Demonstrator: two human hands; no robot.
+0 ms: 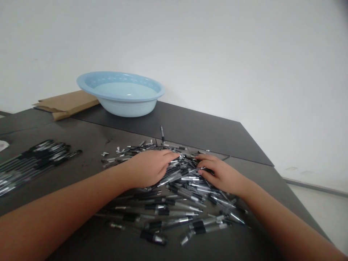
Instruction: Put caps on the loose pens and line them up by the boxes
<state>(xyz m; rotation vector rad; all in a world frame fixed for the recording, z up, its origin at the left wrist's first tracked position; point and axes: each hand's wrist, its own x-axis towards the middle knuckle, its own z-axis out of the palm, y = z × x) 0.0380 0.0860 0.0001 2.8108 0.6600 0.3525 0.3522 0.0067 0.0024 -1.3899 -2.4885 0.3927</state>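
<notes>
A loose heap of clear pens with black grips [174, 177] and small pen parts spreads over the middle of the dark table. My left hand [149, 166] lies palm down over the heap's left side, fingers stretched towards the right and touching the pens. From the right, my right hand [219, 172] reaches in with its fingers apart and bent, their tips among the pens. No pen shows as clearly gripped in either hand. A small gap with jumbled pens separates the two hands. The undersides of both hands are hidden.
A light blue plastic basin [130, 107] stands at the back on the dark tabletop [195, 123]. Beside it lies a brown paper bag [67, 103]. A neater bundle of pens [35, 163] rests on the left. A white wall [244, 54] rises behind the table.
</notes>
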